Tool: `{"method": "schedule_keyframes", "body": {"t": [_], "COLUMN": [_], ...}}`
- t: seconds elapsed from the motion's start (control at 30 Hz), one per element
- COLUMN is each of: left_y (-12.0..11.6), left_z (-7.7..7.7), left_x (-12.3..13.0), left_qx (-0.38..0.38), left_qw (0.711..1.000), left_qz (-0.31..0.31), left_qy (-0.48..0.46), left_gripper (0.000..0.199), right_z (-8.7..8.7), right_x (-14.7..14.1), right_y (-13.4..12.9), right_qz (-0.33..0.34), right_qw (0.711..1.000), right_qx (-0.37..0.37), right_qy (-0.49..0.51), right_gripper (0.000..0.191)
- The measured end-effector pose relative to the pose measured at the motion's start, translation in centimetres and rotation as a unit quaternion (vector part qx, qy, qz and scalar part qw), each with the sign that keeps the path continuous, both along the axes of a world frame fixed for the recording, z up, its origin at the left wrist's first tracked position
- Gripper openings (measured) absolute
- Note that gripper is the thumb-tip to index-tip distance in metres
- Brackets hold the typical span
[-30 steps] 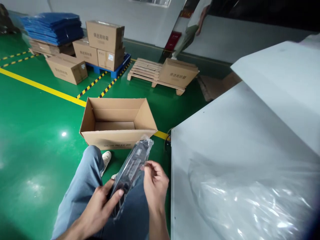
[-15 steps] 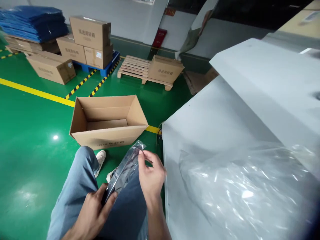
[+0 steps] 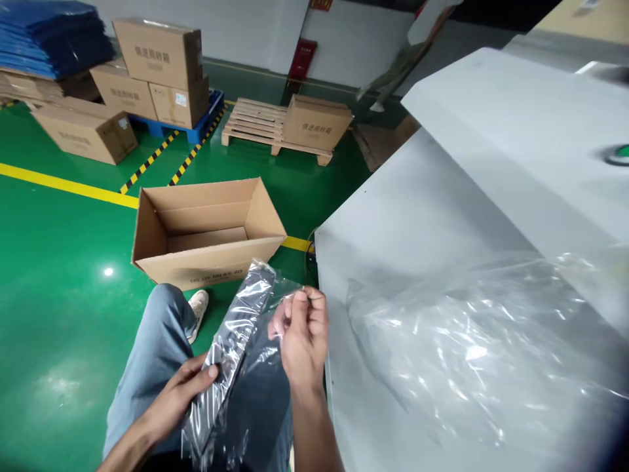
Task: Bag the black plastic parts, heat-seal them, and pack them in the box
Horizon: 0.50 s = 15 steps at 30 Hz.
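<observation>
Slanting near the centre, a dark bar [image 3: 234, 337] is lying inside its clear bag [image 3: 265, 357], not yet out; the left hand [image 3: 181, 392] is clamping it, thumb on top, the right hand [image 3: 304, 347] is pinching the bag's loose edge, an open box [image 3: 206, 260] is standing farther off

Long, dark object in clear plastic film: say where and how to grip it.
Probably grip the long, dark object around its middle from the left, thumb on top: it is narrow, its lower end slants toward the person, and the left hand holds it so. The slack, clear plastic film at its right would likely give.
</observation>
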<state>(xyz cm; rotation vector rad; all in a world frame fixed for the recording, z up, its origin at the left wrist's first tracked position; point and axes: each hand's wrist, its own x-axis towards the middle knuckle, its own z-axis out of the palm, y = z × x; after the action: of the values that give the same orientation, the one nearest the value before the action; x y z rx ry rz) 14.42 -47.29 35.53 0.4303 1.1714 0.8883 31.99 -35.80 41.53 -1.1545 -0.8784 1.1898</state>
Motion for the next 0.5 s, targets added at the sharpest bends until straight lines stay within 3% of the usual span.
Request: {"method": "schedule_keyframes", "body": {"t": [0.13, 0.23, 0.4, 0.5], "left_y": [1.8, 2.7, 2.8, 2.6], "left_z": [0.2, 0.5, 1.5, 2.4], "left_x": [1.1, 2.8, 3.5, 2.7], "left_qx": [0.127, 0.165, 0.107, 0.062], "left_qw": [0.991, 0.986, 0.994, 0.998], "left_qz": [-0.048, -0.028, -0.002, 0.011], "left_qy": [0.0, 0.019, -0.011, -0.018], "left_gripper": [0.071, 0.062, 0.055, 0.061], "right_z": [1.1, 1.4, 1.5, 1.4], "right_x": [-1.0, -1.1, -0.5, -0.3], "right_y": [-1.1, -1.3, -0.9, -0.6], "right_qz": [0.058, 0.077, -0.001, 0.005], "right_qw": [0.998, 0.996, 1.0, 1.0], "right_qx": [0.019, 0.031, 0.018, 0.029], "right_qy": [-0.002, 0.02, 0.018, 0.004], "right_gripper": [0.035, 0.034, 0.032, 0.031]}}
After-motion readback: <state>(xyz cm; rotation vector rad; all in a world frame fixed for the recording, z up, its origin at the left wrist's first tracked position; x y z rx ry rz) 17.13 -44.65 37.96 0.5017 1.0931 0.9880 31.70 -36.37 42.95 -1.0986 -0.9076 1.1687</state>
